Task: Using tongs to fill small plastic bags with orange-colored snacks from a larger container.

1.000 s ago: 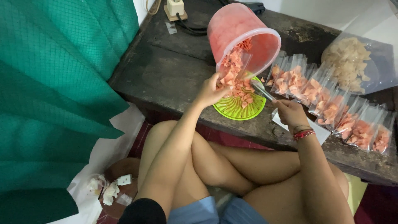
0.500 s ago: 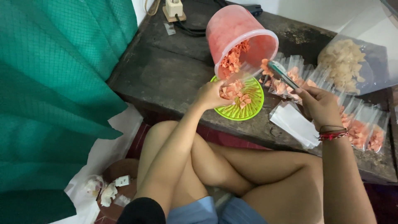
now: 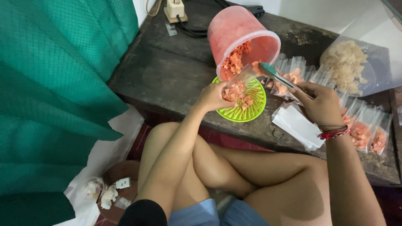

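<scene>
On the table [image 3: 167,79], a tipped bucket [image 3: 240,35] lies behind a plate [image 3: 251,106], with chips [image 3: 233,62] in its mouth. The left hand [image 3: 213,96] holds a bag [image 3: 236,86] over the plate; the right hand [image 3: 320,104], to its right, holds tongs [image 3: 278,77] toward the bucket. Filled bags [image 3: 364,129] line the right side, behind a stack of empty bags [image 3: 297,125].
</scene>
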